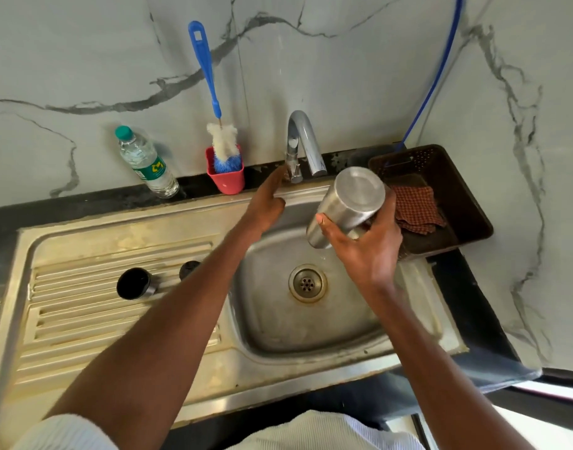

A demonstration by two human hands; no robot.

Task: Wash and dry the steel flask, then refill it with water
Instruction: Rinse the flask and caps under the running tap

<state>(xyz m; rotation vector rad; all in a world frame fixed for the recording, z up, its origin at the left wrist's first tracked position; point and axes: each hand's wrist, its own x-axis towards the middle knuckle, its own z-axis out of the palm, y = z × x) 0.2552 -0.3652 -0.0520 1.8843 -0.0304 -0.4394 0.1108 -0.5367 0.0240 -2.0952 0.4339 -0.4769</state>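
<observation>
My right hand (367, 245) grips the steel flask (346, 203) over the sink basin (311, 326), with the flask's bottom tilted up towards me and its mouth pointing down. My left hand (267, 206) reaches to the base of the chrome tap (303, 141), its fingers hidden behind the tap's lever. A black flask cap (134, 283) and a second dark lid (189, 269) lie on the draining board (100, 319). A checked cloth (418, 209) lies in the brown basket (466, 203) at the right.
A bottle brush with a blue handle (210, 92) stands in a red cup (226, 180) against the marble wall. A plastic water bottle (145, 160) leans beside it. A blue hose (437, 76) runs down behind the basket. The drain (307, 282) sits mid-basin.
</observation>
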